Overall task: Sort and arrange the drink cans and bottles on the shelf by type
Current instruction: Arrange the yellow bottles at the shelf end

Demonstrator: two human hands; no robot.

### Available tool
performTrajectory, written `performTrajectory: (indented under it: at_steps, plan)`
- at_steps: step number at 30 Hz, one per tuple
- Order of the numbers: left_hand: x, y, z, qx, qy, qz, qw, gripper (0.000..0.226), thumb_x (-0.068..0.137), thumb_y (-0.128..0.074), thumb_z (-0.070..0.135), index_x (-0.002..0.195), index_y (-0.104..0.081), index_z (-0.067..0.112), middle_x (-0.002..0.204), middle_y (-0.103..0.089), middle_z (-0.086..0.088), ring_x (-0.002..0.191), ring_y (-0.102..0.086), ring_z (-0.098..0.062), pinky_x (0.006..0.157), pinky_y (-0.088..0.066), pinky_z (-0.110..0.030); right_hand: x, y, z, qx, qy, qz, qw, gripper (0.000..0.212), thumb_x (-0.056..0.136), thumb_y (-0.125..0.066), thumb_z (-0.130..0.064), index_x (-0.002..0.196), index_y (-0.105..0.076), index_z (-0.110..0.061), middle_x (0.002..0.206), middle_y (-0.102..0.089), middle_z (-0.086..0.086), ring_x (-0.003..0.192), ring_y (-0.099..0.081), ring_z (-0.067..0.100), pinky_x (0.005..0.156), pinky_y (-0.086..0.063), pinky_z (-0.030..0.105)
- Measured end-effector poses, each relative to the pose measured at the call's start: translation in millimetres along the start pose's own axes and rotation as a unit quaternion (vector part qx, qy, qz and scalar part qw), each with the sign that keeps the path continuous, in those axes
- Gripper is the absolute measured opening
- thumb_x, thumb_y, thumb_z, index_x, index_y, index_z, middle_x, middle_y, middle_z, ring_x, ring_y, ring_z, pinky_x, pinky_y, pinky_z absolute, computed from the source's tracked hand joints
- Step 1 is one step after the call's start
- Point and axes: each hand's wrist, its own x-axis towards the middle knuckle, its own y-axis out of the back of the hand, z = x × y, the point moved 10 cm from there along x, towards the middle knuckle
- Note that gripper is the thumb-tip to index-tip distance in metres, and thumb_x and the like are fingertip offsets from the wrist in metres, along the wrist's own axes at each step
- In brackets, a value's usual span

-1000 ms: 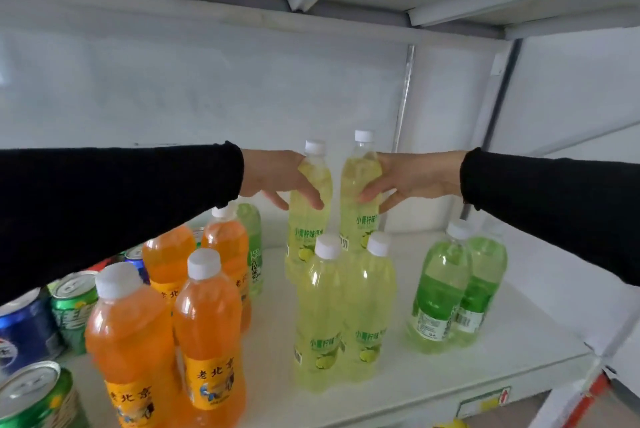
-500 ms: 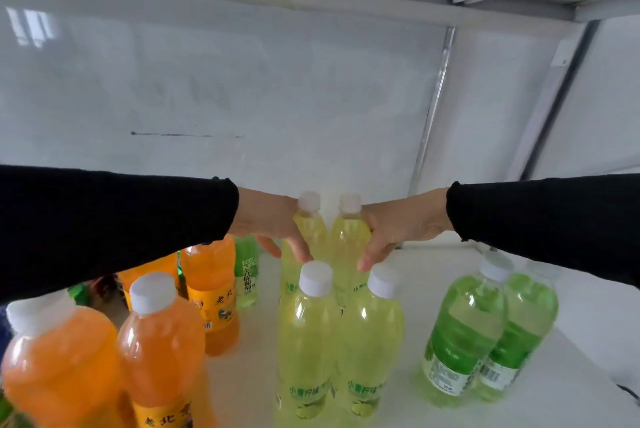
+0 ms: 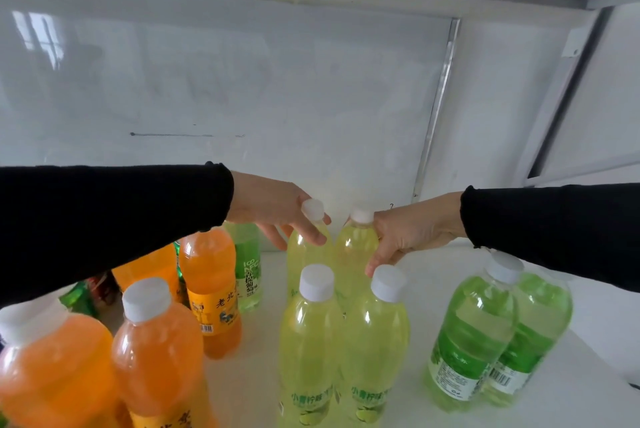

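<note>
Two pale yellow lemon-drink bottles stand side by side at the back of the white shelf (image 3: 588,389). My left hand (image 3: 277,213) is wrapped around the neck of the left rear yellow bottle (image 3: 304,254). My right hand (image 3: 408,233) holds the shoulder of the right rear yellow bottle (image 3: 353,251). Directly in front of them stand two more yellow bottles (image 3: 308,341) (image 3: 377,341), forming a block of four. Their bases are hidden by the front pair.
Several orange soda bottles (image 3: 156,358) crowd the left front, with a light green bottle (image 3: 247,265) behind them and a green can (image 3: 79,299) partly hidden. Two green bottles (image 3: 474,334) stand at the right. A white panel closes the back.
Both hands have lowered the two rear yellow bottles from mid-air down behind the front yellow pair. The view has moved closer and tilted upward.
</note>
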Motion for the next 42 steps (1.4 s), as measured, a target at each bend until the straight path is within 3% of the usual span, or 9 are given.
performTrajectory:
  at_steps: [6, 14, 18, 22, 26, 31, 36, 40, 42]
  plan:
    - [-3, 5, 2, -0.011, -0.017, 0.011, 1.000, 0.034, 0.081, -0.081, 0.027, 0.114, -0.073, 0.030, 0.117, -0.072, 0.005, 0.112, -0.065, -0.014, 0.089, -0.059, -0.033, 0, -1, 0, -0.014, -0.003, 0.000, 1.000, 0.047, 0.090, -0.072, -0.002, 0.133, -0.056, -0.015, 0.133, -0.065, 0.010, 0.120, -0.065, 0.023, 0.102, -0.053, 0.038]
    - [-3, 2, 2, -0.016, -0.016, -0.011, 1.000, 0.033, 0.085, -0.079, 0.025, 0.117, -0.072, 0.028, 0.119, -0.071, 0.004, 0.112, -0.066, -0.015, 0.089, -0.059, -0.031, 4, 2, 4, 0.013, -0.021, 0.008, 1.000, 0.059, 0.086, -0.077, -0.003, 0.134, -0.051, -0.025, 0.133, -0.064, 0.005, 0.114, -0.068, 0.019, 0.096, -0.055, 0.035]
    - [-3, 1, 4, -0.008, -0.020, -0.021, 1.000, 0.033, 0.085, -0.078, 0.025, 0.117, -0.072, 0.029, 0.118, -0.071, 0.006, 0.112, -0.066, -0.014, 0.089, -0.059, -0.031, 2, 0, 1, -0.001, -0.022, 0.014, 1.000, 0.054, 0.087, -0.074, -0.001, 0.133, -0.055, -0.020, 0.133, -0.066, 0.007, 0.112, -0.069, 0.017, 0.098, -0.055, 0.034]
    - [-4, -2, 3, -0.010, -0.018, -0.036, 0.999, 0.033, 0.085, -0.079, 0.024, 0.117, -0.072, 0.029, 0.120, -0.070, 0.005, 0.113, -0.066, -0.014, 0.091, -0.059, -0.032, 1, 3, 2, -0.017, -0.031, 0.030, 0.999, 0.058, 0.085, -0.079, -0.005, 0.132, -0.053, -0.027, 0.129, -0.067, 0.002, 0.113, -0.069, 0.016, 0.096, -0.056, 0.033]
    - [-5, -2, 4, -0.005, -0.016, -0.047, 0.999, 0.032, 0.086, -0.078, 0.023, 0.116, -0.072, 0.029, 0.125, -0.068, 0.004, 0.116, -0.065, -0.017, 0.089, -0.059, -0.031, 0, 2, -2, -0.069, -0.026, 0.045, 0.996, 0.045, 0.087, -0.077, -0.005, 0.127, -0.062, -0.021, 0.119, -0.072, -0.004, 0.107, -0.070, 0.010, 0.091, -0.057, 0.027]
    - [-7, -3, 5, -0.015, -0.005, -0.045, 0.999, 0.040, 0.086, -0.077, 0.022, 0.124, -0.067, 0.026, 0.122, -0.069, 0.004, 0.115, -0.065, -0.018, 0.089, -0.059, -0.030, -4, 4, 1, -0.083, -0.045, 0.059, 0.994, 0.043, 0.084, -0.082, -0.019, 0.117, -0.061, -0.040, 0.110, -0.071, -0.018, 0.102, -0.070, 0.003, 0.092, -0.058, 0.033]
    - [-12, 0, 1, -0.023, 0.017, -0.025, 0.999, 0.060, 0.083, -0.080, 0.029, 0.137, -0.054, 0.029, 0.114, -0.065, 0.007, 0.109, -0.063, -0.014, 0.093, -0.056, -0.030, -11, 15, -2, -0.098, -0.048, 0.078, 0.991, 0.065, 0.082, -0.084, -0.031, 0.135, -0.048, -0.035, 0.131, -0.064, -0.003, 0.115, -0.067, 0.012, 0.097, -0.057, 0.039]
    - [-19, 6, 1, -0.023, 0.016, -0.021, 0.999, 0.069, 0.083, -0.079, 0.035, 0.144, -0.048, 0.027, 0.109, -0.065, 0.013, 0.105, -0.063, -0.008, 0.094, -0.054, -0.028, -23, 28, -11, -0.088, -0.050, 0.098, 0.990, 0.053, 0.082, -0.083, -0.028, 0.124, -0.051, -0.033, 0.122, -0.066, -0.003, 0.107, -0.068, 0.009, 0.087, -0.057, 0.029]
    - [-22, 13, 2, -0.011, 0.009, -0.007, 1.000, 0.055, 0.082, -0.079, 0.037, 0.132, -0.056, 0.032, 0.103, -0.069, 0.017, 0.094, -0.067, -0.001, 0.094, -0.053, -0.025, -31, 35, -20, -0.103, -0.050, 0.115, 0.987, 0.056, 0.082, -0.082, -0.026, 0.127, -0.049, -0.031, 0.122, -0.066, -0.006, 0.105, -0.068, 0.005, 0.087, -0.054, 0.026]
